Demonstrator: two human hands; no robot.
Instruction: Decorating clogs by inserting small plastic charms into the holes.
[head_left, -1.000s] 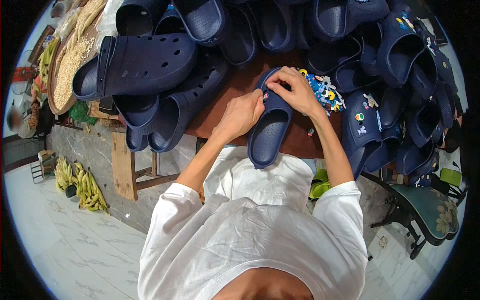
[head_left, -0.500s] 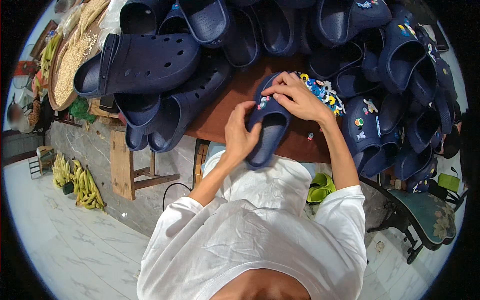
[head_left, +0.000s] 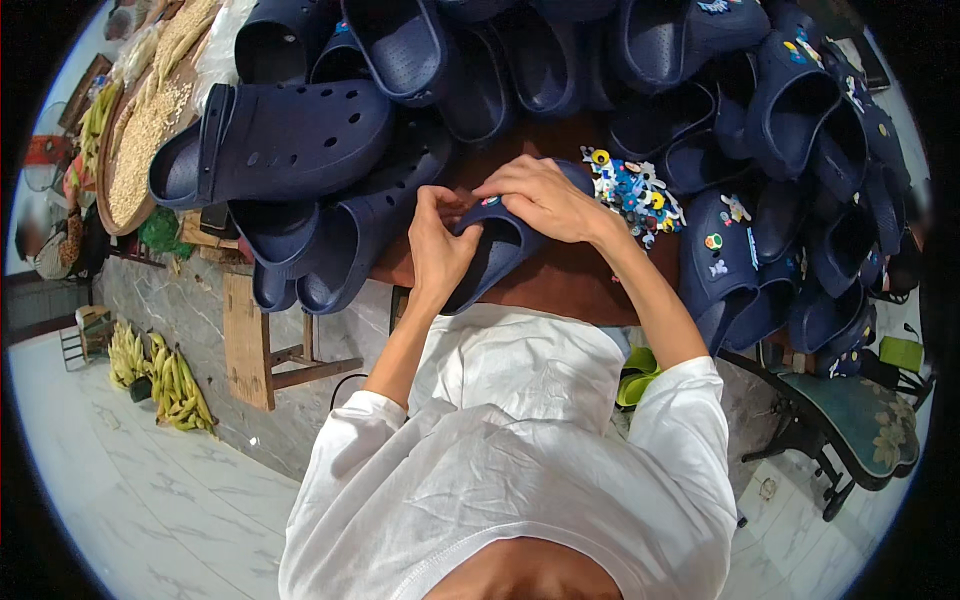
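Observation:
A dark blue clog [head_left: 484, 268] lies tilted at the table's near edge, its heel toward me and to the left. My left hand [head_left: 440, 243] grips its left side, thumb by the foot opening and fingers curled at the edge. Across the upper part lies my right hand [head_left: 548, 200], fingers bent and pressing near a small colourful shoe charm [head_left: 491, 201]. The fingertips of both hands almost meet there, and they partly hide the charm. Just right of the right hand is a heap of colourful charms [head_left: 640, 190].
Plain blue clogs [head_left: 290, 135] are piled at the left and far side; clogs with charms [head_left: 722, 245] crowd the right. The table has a brown top [head_left: 560, 275]. Beyond the left edge stand a wooden stool [head_left: 250, 340] and bananas [head_left: 178, 385]; a chair [head_left: 850, 420] is at right.
The clog has turned, its heel swinging left and its toe right. My left hand has moved left and up; my right hand has shifted left and slightly down over the clog.

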